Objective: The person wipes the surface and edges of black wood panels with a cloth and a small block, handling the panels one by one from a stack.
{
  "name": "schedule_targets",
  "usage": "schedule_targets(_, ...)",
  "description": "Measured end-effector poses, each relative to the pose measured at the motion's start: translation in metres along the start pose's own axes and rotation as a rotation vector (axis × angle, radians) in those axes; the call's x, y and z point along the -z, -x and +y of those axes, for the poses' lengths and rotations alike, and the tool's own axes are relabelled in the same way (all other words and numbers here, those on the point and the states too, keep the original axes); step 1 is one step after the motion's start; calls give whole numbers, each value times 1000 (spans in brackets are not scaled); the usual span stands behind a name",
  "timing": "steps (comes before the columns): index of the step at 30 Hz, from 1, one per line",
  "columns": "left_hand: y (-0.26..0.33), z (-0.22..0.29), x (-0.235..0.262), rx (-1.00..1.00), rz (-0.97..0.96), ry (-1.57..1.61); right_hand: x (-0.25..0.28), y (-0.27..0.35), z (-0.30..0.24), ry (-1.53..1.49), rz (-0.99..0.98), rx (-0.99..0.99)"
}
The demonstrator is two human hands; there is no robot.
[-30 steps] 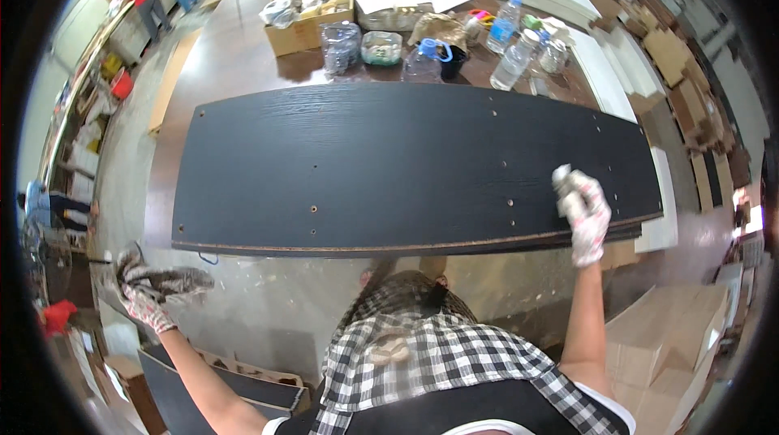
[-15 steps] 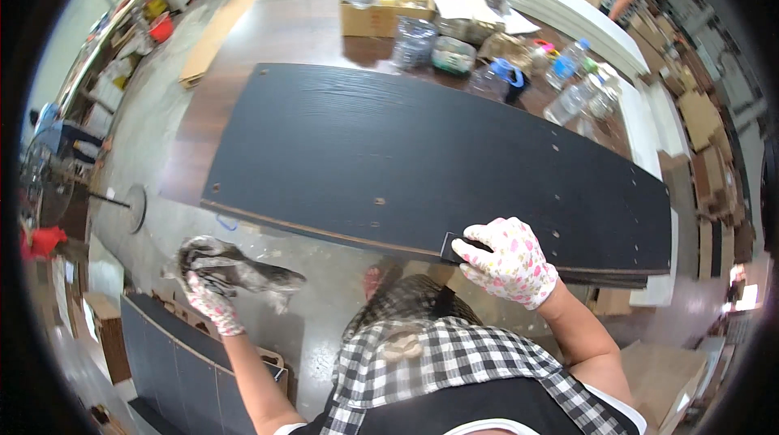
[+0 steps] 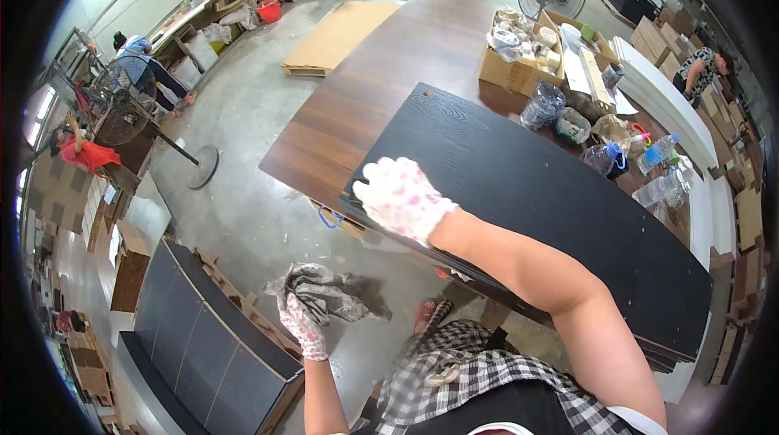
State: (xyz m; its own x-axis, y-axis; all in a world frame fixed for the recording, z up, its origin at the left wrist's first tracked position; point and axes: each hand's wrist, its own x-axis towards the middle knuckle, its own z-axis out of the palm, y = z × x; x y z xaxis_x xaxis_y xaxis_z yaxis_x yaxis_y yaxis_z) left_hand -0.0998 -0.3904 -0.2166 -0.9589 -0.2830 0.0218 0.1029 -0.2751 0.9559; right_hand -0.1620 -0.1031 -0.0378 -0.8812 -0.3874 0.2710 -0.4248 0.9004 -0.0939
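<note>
From my end, the largest thing I see is the brown table, running from the top middle of the frame toward the right. On it, from the centre to the lower right, lies the black panel, flat, with more dark layers showing beneath its lower-right end. I judge it stiff and fairly heavy for its length, awkward to swing from one end. Its grained face looks smooth enough to slide under a cotton glove, and the corners and edges would probably chip if knocked. I would take hold of it by the two long edges, near the middle, keeping fingers off the face.

Next in size, the grey rag hangs low, left of centre. It looks limp and very light; any bunched fold gives a good hold.

The right hand, in a flower-patterned glove, rests at the panel's left end, back upward and fingers bent. Its palm is hidden from me, so I cannot tell whether anything is inside. Smallest is the left hand, gloved likewise, below the rag, its fingers closed around a gathered part of the cloth.
</note>
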Motion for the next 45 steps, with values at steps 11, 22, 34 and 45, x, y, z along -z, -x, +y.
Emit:
schedule_targets(11,13,37,-51,-107,12,-46,30,115,8,66,33,-10)
schedule_targets(22,173,78,-215,-364,-552,-41,159,464,-1,178,-2,-405)
schedule_targets(34,390,77,-362,-1135,-1387,-546,229,710,-8,296,-50,-790)
schedule_targets(45,485,100,-407,-1329,-1986,-789,270,846,-9,405,25,-950)
